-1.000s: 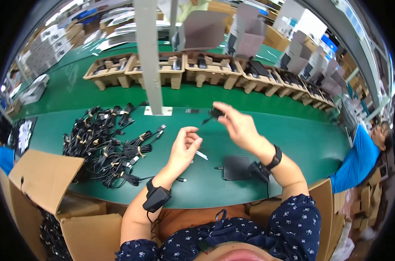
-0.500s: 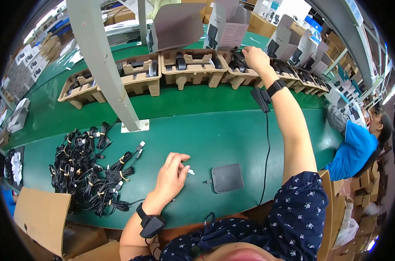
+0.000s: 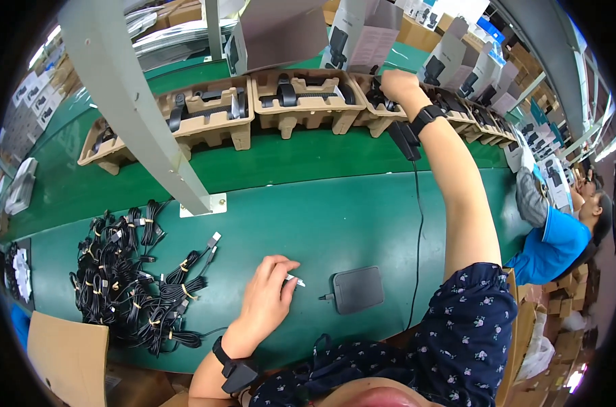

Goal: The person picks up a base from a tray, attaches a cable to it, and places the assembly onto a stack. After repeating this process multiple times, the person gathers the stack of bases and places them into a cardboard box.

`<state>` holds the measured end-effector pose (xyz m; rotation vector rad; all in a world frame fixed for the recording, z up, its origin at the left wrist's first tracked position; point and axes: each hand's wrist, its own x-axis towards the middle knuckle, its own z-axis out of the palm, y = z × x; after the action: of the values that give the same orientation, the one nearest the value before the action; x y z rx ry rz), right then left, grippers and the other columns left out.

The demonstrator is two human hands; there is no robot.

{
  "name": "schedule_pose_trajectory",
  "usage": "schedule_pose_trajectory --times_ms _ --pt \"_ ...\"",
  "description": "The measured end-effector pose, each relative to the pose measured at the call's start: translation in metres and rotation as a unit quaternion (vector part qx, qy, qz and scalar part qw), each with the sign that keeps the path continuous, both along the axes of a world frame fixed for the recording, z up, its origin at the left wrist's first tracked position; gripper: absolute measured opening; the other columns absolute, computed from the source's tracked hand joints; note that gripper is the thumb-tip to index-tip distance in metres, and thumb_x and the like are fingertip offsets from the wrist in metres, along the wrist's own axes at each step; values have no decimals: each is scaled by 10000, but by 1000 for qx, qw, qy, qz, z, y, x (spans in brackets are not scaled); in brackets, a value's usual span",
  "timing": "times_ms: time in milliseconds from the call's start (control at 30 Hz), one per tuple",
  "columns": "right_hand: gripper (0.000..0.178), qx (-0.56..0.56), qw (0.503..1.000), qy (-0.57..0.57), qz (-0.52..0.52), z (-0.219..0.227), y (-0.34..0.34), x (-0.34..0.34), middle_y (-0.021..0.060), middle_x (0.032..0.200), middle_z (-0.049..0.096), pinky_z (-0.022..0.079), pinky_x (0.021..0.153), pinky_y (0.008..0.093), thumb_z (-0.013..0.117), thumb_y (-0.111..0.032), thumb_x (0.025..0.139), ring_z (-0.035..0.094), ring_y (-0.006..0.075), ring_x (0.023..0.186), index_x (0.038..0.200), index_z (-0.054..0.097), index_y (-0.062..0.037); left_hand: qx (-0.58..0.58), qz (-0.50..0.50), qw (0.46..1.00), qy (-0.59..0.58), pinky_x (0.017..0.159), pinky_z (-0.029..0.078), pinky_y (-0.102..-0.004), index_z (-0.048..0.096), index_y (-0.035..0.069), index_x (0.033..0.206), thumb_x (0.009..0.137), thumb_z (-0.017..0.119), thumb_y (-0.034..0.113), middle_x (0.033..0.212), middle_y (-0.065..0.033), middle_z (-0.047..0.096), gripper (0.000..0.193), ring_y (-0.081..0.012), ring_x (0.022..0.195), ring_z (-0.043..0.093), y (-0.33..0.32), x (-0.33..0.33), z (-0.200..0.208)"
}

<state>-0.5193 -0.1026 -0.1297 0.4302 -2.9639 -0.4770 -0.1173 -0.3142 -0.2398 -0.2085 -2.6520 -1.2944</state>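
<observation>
My left hand (image 3: 271,292) hovers over the green table with its fingers curled, a small white piece (image 3: 295,279) between thumb and fingers. To its right lies a flat black square pad (image 3: 359,290) with a short plug at its left side. My right arm reaches far forward, and my right hand (image 3: 399,87) is closed at a brown moulded tray (image 3: 382,122) with black parts in it. Its fingertips are hidden, so what they grip cannot be made out. Black bundled cables (image 3: 135,285) with pale ties lie in a heap left of my left hand.
More brown trays with black parts (image 3: 304,115) line the raised far ledge, with opened printed boxes (image 3: 362,34) behind them. A grey metal post (image 3: 138,115) rises at the left. A cardboard box (image 3: 67,353) sits at the near left. A co-worker in blue (image 3: 552,244) is at the right.
The view has shifted slightly. My right hand has gone from a pinch at the tray's far edge to a more closed shape over the tray. My left hand still holds the white piece.
</observation>
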Motion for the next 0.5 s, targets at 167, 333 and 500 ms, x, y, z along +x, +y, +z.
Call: schedule_pose_trajectory --times_ms 167,333,500 --pt "274 -205 976 58 -31 -26 -20 -14 232 1012 643 508 801 439 513 -202 868 628 366 957 1032 601 -1 2 -5 1000 -15 715 489 -370 570 37 1021 782 633 -2 1033 -117 534 250 -306 869 567 5 -2 6" --pt "298 -380 916 86 -94 -69 -36 -12 246 1001 639 491 810 457 487 -225 879 617 390 958 1091 511 -17 -16 -9 1000 -4 630 510 -287 573 16 1029 777 617 -65 1047 -111 539 268 -208 780 575 2 -1 1" --pt "293 -154 946 280 49 -91 -7 -31 177 912 662 495 792 448 500 -203 860 640 358 885 1103 550 -46 -42 -9 999 10 632 508 -281 573 13 1032 782 610 -66 1043 -112 537 265 -203 770 568 5 -4 2"
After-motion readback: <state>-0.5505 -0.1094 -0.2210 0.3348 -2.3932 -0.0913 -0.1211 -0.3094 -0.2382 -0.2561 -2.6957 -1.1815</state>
